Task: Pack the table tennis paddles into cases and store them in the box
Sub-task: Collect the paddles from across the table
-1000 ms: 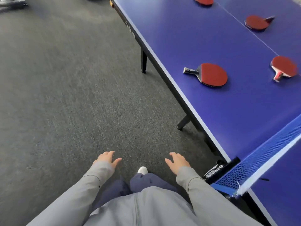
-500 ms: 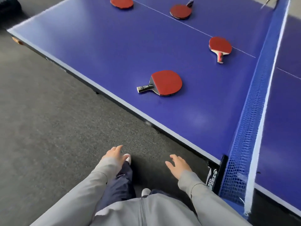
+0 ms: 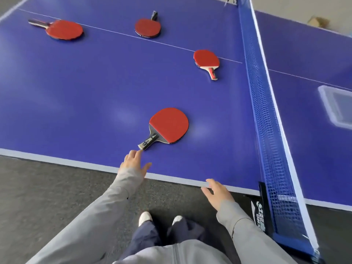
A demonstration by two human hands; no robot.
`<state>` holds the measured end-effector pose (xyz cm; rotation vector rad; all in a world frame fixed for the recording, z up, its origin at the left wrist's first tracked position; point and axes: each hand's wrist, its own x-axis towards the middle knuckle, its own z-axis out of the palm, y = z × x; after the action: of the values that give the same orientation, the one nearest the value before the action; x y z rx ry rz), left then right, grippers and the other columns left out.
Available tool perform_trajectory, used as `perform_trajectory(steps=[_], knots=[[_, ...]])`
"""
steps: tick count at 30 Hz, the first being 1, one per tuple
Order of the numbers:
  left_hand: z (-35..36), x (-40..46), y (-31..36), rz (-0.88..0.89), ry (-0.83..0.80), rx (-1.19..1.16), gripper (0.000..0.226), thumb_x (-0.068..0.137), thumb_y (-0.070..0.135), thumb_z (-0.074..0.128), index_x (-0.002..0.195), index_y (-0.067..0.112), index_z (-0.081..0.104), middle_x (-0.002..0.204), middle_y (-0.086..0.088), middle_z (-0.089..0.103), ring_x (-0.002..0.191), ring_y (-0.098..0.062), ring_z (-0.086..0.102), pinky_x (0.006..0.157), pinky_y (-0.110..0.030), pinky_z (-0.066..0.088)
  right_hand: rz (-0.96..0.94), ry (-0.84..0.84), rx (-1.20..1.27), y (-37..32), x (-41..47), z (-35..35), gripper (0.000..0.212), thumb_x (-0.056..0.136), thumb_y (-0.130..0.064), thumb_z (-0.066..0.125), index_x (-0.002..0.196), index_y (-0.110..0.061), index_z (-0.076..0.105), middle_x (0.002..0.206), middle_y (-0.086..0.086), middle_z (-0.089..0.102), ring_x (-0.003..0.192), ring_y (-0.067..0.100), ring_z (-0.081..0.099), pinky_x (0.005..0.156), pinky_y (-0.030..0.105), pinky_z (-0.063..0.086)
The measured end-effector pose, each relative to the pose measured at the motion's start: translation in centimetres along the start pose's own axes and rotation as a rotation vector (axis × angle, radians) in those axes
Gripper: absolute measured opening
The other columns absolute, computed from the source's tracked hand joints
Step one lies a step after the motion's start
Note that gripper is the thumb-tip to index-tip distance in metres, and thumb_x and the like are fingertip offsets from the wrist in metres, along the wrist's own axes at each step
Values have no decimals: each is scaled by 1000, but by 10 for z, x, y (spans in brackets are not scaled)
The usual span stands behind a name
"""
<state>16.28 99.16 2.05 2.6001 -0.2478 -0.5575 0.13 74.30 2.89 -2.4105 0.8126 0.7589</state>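
Note:
Several red paddles lie on the blue table (image 3: 95, 88). The nearest paddle (image 3: 168, 125) has its black handle pointing toward me. My left hand (image 3: 134, 162) is stretched over the table's near edge, fingers straight, its fingertips just short of that handle's end. My right hand (image 3: 218, 192) hovers open at the near edge, holding nothing. A second paddle (image 3: 206, 59) lies near the net, a third (image 3: 147, 27) at the far middle, and a fourth (image 3: 63, 29) at the far left. A clear plastic box (image 3: 337, 105) sits beyond the net on the right.
The blue net (image 3: 266, 115) runs across the table on the right, its clamp post (image 3: 262, 206) at the near edge by my right arm. Grey carpet (image 3: 47, 197) lies below the table edge. My feet (image 3: 160, 220) stand close to the table.
I have stepped up to the table and the view has swung to face it. My left hand has risen from beside my legs toward the nearest paddle's handle; my right hand has reached the table edge.

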Motion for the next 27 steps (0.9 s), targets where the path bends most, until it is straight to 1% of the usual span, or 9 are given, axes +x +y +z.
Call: perform_trajectory(steps=[3,6,9,12,17,20,22,24,27], knots=[[-6,31,7,32,33,37,66,86,42,60,140,15,34,133,-5,41,123,-26,38,95,-40,38,22,53,45,-10,15,-14,46,96,-42,41,138,-23,38,139,-2,47,127,18,44,102,34,39],[-6,61,16,-11,-3,87,73,85,49,59,143,15,30,137,-5,39,127,-26,36,99,-40,35,13,89,85,-17,35,-28,47,96,-44,41,138,-25,38,138,-4,47,125,16,46,101,36,43],[0,84,21,-58,-41,141,74,83,52,60,139,13,33,134,-5,40,127,-25,37,99,-39,36,-8,108,113,-25,60,-43,47,95,-44,42,138,-25,38,137,-5,48,125,15,45,101,37,43],[9,97,24,-84,-44,154,64,81,49,65,129,15,42,126,-5,45,121,-25,40,94,-37,39,-38,139,145,-30,89,-61,46,95,-44,43,137,-25,39,135,-4,49,123,15,47,99,38,44],[12,104,28,-133,-53,-2,40,79,34,69,108,13,51,108,-3,52,108,-25,48,83,-36,44,-65,172,199,-38,146,-102,45,94,-42,46,135,-23,43,130,-4,51,120,15,48,97,36,44],[11,101,34,-127,-109,-76,23,80,31,68,89,16,52,93,0,51,87,-25,54,71,-36,46,-84,211,239,-41,186,-126,42,94,-39,49,132,-21,46,128,-1,53,116,18,50,96,35,44],[12,99,43,-169,-70,-211,23,80,24,70,78,22,48,82,1,52,74,-27,54,59,-30,42,-100,242,249,-45,212,-142,41,94,-36,50,131,-19,47,128,0,52,116,20,50,94,32,42],[10,103,55,-258,-7,-326,22,79,21,71,76,23,49,76,0,56,65,-25,53,52,-26,38,-115,286,261,-49,236,-159,40,94,-34,51,130,-17,48,127,1,51,117,21,49,94,33,42],[10,119,72,-339,2,-438,17,80,24,70,81,22,53,68,-1,56,50,-19,49,48,-22,37,-116,366,309,-58,271,-181,41,93,-32,52,130,-14,48,126,4,51,116,24,49,98,38,42]])
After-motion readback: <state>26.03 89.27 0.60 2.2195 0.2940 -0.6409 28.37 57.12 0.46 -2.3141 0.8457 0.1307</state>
